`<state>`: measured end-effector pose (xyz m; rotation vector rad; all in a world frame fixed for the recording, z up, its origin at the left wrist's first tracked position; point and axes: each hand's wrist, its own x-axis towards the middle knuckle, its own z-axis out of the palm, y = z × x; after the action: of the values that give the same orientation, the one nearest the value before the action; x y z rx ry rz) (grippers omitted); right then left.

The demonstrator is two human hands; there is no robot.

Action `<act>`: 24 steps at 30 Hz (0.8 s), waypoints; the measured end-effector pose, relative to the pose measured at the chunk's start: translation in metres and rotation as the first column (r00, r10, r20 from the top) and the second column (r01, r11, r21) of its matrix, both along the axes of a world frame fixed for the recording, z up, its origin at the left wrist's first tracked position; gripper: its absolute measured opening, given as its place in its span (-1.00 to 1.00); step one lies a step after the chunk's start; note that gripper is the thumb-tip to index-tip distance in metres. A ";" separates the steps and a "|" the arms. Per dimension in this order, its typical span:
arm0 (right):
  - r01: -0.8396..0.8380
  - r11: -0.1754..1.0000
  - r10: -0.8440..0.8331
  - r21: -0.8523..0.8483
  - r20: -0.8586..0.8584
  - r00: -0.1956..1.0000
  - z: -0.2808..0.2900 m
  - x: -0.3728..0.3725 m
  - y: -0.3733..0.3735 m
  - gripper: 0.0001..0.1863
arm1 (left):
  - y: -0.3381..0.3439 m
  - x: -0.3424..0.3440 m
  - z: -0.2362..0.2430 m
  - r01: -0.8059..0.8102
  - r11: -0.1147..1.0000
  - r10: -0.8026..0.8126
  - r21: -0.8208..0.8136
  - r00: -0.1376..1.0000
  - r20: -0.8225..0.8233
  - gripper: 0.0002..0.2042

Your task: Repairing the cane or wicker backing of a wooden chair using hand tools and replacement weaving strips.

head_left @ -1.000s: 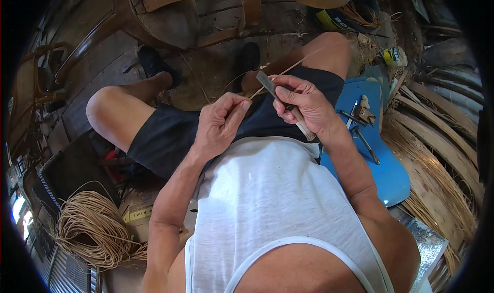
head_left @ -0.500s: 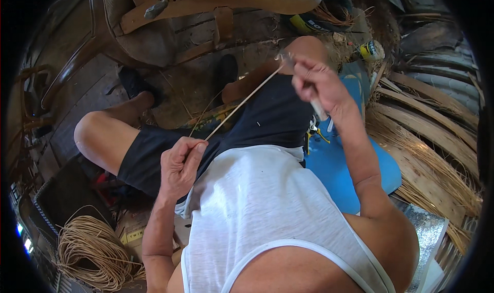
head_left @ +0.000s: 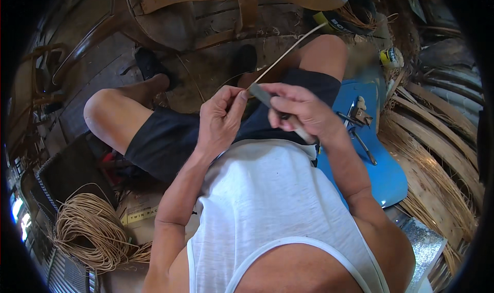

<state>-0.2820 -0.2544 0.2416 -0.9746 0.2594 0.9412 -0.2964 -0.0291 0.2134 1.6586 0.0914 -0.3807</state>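
Watching my left hand (head_left: 222, 115) pinch a pale strip (head_left: 290, 51) pointing to two o'clock; my right hand (head_left: 303, 113) grips a knife (head_left: 261, 96).

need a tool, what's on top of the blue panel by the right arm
On the blue panel lie a dark rod-shaped tool and a brown block-like item. The right forearm covers part of it, hiding anything there.

Wears a white sleeveless top (head_left: 278, 195) — scoop-necked, edged in smooth bright trim (head_left: 293, 240) — with dark shorts (head_left: 163, 143) and dark shoes (head_left: 149, 64).
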 end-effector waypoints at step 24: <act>0.163 0.985 -0.158 0.059 -0.086 0.984 -0.035 -0.004 0.015 -0.71 | 0.008 -0.011 -0.015 0.056 0.992 -0.079 0.116 0.977 0.199 -0.95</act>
<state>-0.2856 -0.2399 0.2064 -0.8430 0.3683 0.8371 -0.3073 -0.0215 0.1982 1.8042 -0.0986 -0.2589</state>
